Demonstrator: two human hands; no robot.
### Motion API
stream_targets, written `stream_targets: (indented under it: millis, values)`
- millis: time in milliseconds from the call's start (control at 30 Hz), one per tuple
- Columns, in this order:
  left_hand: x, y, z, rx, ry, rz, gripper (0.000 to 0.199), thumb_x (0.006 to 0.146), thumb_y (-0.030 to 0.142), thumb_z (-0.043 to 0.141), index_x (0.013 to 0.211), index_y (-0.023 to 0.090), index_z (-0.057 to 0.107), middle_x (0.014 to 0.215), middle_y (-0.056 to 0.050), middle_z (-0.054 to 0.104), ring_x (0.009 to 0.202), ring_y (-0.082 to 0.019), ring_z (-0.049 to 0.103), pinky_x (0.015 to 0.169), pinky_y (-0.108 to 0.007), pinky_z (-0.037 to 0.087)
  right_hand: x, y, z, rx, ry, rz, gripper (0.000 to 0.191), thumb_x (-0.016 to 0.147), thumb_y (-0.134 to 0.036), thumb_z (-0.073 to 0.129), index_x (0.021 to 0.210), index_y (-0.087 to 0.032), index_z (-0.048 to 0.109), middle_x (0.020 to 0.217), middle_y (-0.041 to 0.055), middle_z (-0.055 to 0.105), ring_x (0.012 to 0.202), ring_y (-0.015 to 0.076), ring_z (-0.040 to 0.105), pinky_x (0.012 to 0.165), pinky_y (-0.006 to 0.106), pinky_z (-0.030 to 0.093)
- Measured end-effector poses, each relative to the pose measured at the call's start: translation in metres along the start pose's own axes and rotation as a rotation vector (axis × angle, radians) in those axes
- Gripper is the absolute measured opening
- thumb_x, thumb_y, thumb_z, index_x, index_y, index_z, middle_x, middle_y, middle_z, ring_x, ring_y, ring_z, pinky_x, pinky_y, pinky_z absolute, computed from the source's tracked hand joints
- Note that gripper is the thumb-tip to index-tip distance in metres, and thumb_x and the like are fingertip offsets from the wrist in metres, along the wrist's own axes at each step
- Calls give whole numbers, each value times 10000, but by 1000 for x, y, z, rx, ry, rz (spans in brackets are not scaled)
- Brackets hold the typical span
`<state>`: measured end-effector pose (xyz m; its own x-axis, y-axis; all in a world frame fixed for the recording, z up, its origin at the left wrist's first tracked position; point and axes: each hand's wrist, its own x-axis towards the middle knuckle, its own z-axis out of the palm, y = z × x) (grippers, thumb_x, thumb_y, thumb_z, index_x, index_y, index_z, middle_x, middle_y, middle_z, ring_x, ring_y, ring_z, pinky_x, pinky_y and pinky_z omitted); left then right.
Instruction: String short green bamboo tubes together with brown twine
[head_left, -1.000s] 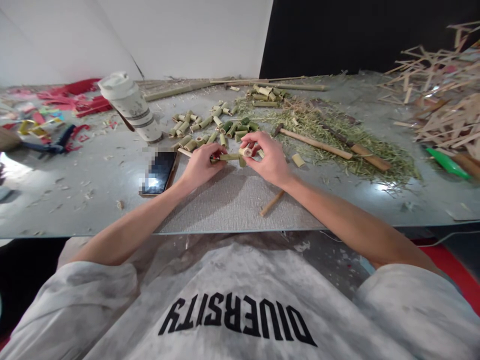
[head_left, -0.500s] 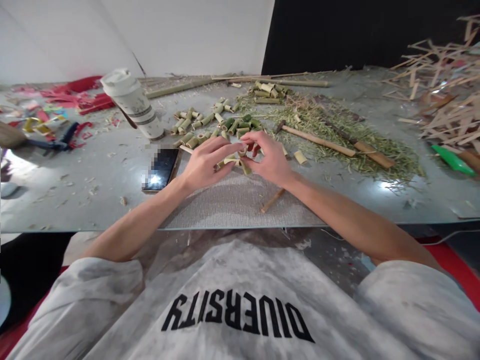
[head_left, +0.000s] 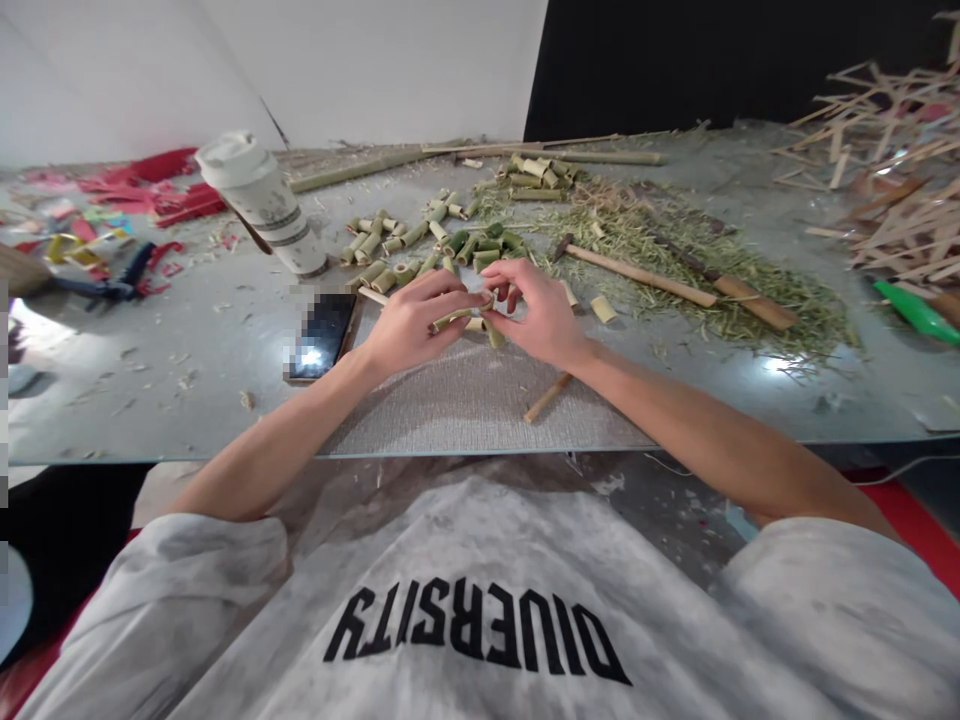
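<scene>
Both my hands meet over the grey mat (head_left: 450, 400). My left hand (head_left: 421, 318) is closed on a thin split piece of bamboo (head_left: 448, 321), its fingertips reaching toward the other hand. My right hand (head_left: 541, 315) is closed in a pinch on a short bamboo tube (head_left: 493, 332) that tilts downward. Between the fingertips the end of the tube is partly hidden. Just beyond my hands lie several cut bamboo tubes (head_left: 480, 245). A small bamboo stick (head_left: 546, 400) rests on the mat beneath my right wrist.
A phone (head_left: 324, 335) and a lidded paper cup (head_left: 262, 205) stand left of my hands. To the right, a hammer (head_left: 637, 272) and a wooden-handled blade (head_left: 750, 300) lie on green shavings (head_left: 675, 240). A heap of thin sticks (head_left: 907, 200) fills the far right.
My hands stay almost in place, with small finger movements. The split bamboo piece in my left hand has turned slightly. The view has shifted a little.
</scene>
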<state>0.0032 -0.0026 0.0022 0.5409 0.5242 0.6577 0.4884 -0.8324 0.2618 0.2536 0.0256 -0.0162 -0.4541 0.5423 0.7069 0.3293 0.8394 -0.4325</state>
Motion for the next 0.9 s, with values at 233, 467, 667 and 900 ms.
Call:
stream_targets:
  millis: [233,467,667,900]
  values:
    - [0,7,-2,-17,2,-21,301,1084,257,590,1279,236,818,1111,-117,781,1040,-246,764,934,-411,634,1,1,0,9,-10,-18,370,1112,-553,667,1386,-313,600,1148,54,796,895,221,732,773,394,614]
    - [-2,13,-5,14,31,-92,311,1113,283,535,1218,241,824,938,-70,752,825,-191,723,796,-345,598,2,-5,-2,-48,-129,-36,393,1110,-435,643,1464,-311,525,1196,77,770,944,240,748,724,378,592]
    - [0,10,-8,52,28,-83,271,1121,296,566,1079,235,827,993,-86,801,913,-207,765,855,-356,610,-1,-3,4,-81,-205,-115,465,1172,-383,485,1623,-326,387,1296,124,712,1083,293,750,741,403,599]
    - [0,-1,-14,74,-77,-60,274,1109,395,610,984,264,815,1005,-63,824,923,-219,784,864,-379,597,-3,1,10,-68,-234,-114,544,1177,-424,476,1696,-376,320,1289,119,702,1105,327,750,823,478,650]
